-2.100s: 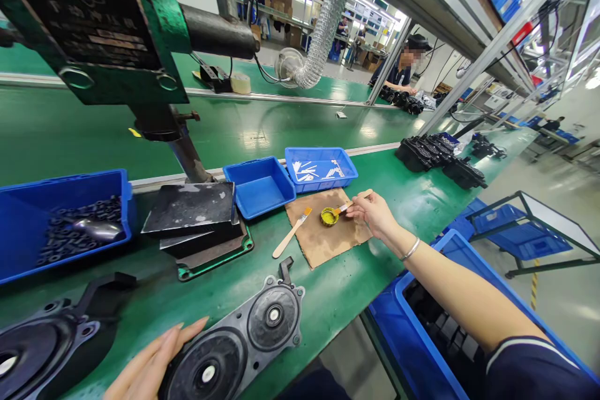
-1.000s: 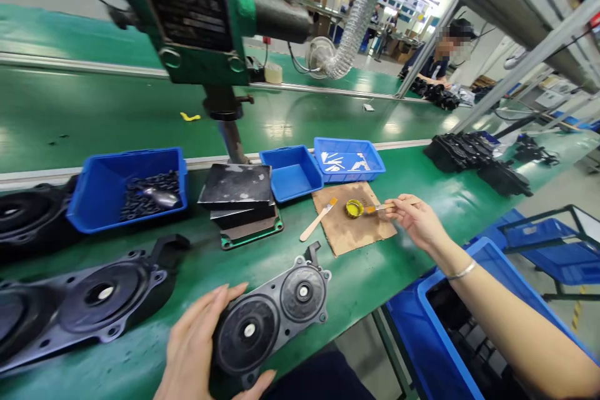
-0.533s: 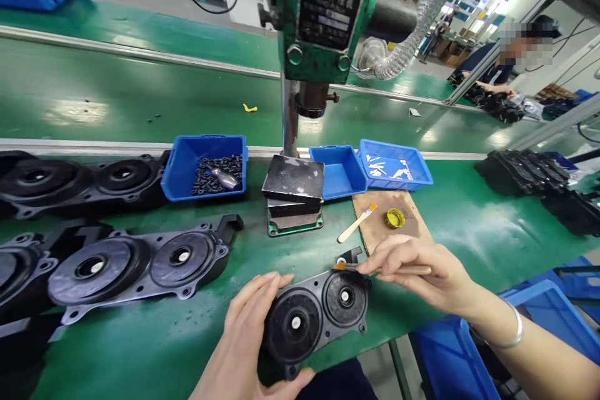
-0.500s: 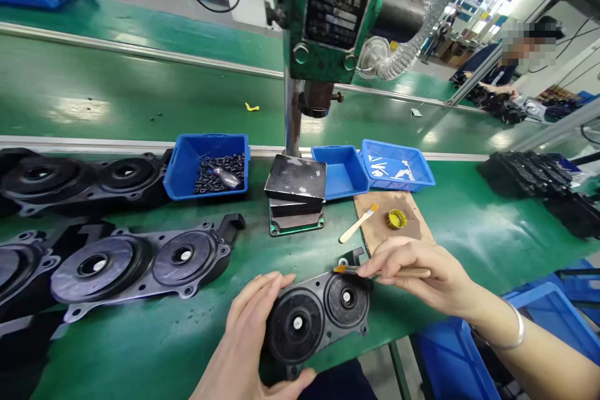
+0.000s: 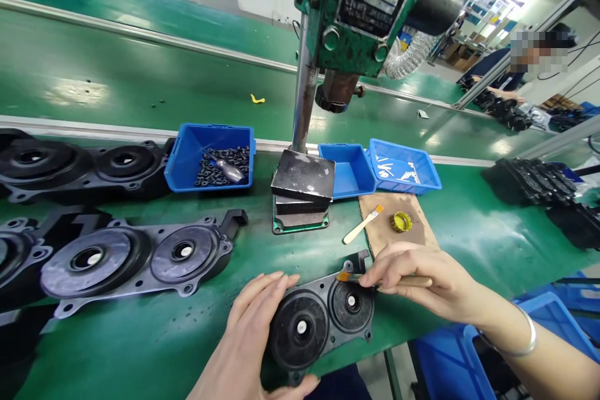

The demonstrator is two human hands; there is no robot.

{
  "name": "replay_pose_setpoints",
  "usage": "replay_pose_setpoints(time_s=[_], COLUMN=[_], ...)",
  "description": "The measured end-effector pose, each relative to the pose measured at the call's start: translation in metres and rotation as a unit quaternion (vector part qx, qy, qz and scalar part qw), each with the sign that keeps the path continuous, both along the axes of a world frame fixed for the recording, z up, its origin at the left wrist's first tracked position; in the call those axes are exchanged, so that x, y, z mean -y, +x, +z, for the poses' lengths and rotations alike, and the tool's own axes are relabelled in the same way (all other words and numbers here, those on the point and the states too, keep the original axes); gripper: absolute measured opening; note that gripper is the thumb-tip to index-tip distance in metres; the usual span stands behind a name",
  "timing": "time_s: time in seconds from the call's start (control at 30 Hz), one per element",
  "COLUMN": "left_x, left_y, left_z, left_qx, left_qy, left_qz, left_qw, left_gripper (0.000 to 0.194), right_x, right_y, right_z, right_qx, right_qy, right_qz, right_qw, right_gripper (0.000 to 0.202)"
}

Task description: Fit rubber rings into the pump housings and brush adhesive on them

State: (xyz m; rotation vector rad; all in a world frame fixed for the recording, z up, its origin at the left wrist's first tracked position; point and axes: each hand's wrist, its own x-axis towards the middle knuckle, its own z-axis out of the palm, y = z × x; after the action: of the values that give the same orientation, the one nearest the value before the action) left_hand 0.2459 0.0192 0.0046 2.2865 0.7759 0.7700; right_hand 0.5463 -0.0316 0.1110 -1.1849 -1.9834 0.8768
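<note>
My left hand (image 5: pixel 255 337) is wrapped round the left end of a black housing (image 5: pixel 323 287) with two round recesses, each with a white-tipped centre. The housing lies at the front edge of the green bench. Between the fingers of my right hand (image 5: pixel 412 275) is a small brush (image 5: pixel 345 277), its orange bristles at the upper rim of the smaller recess. A second brush (image 5: pixel 363 225) with a pale handle rests partly on a brown cardboard piece (image 5: pixel 412 206). On that cardboard sits a yellow cap-like dish (image 5: pixel 402 221).
A green hand press (image 5: pixel 365 19) stands over a stack of metal blocks (image 5: pixel 304 178). Blue bins (image 5: pixel 210 184) line the back, one with small black parts. More black housings (image 5: pixel 140 256) lie at left. A person (image 5: pixel 497 69) works at far right.
The view has shifted slightly. The brush tip has moved a little down onto the rim of the smaller recess. My left hand keeps its hold on the housing.
</note>
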Motion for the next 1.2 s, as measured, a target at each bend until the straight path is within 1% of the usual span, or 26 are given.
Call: replay_pose_setpoints(time_s=[0.13,0.23,0.3,0.4,0.53,0.67,0.77,0.93,1.07,1.2], left_x=[-0.004,-0.008,-0.009,-0.009,-0.004,-0.003,-0.004,-0.006,-0.007,-0.007], left_y=[-0.001,-0.001,-0.001,0.000,0.000,0.000,0.000,0.000,0.000,-0.001], left_z=[-0.006,-0.010,-0.011,-0.009,-0.005,-0.004,-0.005,-0.007,-0.007,-0.006], left_qx=[0.000,0.003,0.005,0.010,-0.001,0.003,0.008,0.012,0.021,0.014], left_qy=[0.030,0.065,0.073,0.067,0.032,0.025,0.026,0.039,0.045,0.024], left_qz=[-0.002,-0.008,-0.013,-0.016,-0.010,-0.013,-0.016,-0.025,-0.026,-0.033], left_qw=[1.000,0.998,0.997,0.998,0.999,1.000,1.000,0.999,0.998,0.999], left_gripper=[0.082,0.082,0.082,0.082,0.081,0.082,0.084,0.089,0.091,0.092], right_x=[0.007,0.016,0.023,0.034,0.047,0.062,0.070,0.077,0.076,0.073], right_y=[0.002,0.002,0.000,-0.003,-0.009,-0.015,-0.023,-0.039,-0.049,-0.053], right_z=[0.005,0.007,0.006,0.006,0.006,0.006,0.005,0.004,0.010,0.019], right_qx=[0.026,0.052,0.062,0.062,0.068,0.061,0.064,0.106,0.165,0.187], right_qy=[-0.001,0.004,0.011,0.024,0.032,0.038,0.049,0.075,0.122,0.133], right_qz=[-0.013,-0.043,-0.062,-0.083,-0.091,-0.077,-0.063,-0.022,0.019,0.055], right_qw=[1.000,0.998,0.996,0.994,0.993,0.994,0.995,0.991,0.979,0.972], right_gripper=[0.015,0.018,0.019,0.021,0.022,0.023,0.019,0.013,0.021,0.028])
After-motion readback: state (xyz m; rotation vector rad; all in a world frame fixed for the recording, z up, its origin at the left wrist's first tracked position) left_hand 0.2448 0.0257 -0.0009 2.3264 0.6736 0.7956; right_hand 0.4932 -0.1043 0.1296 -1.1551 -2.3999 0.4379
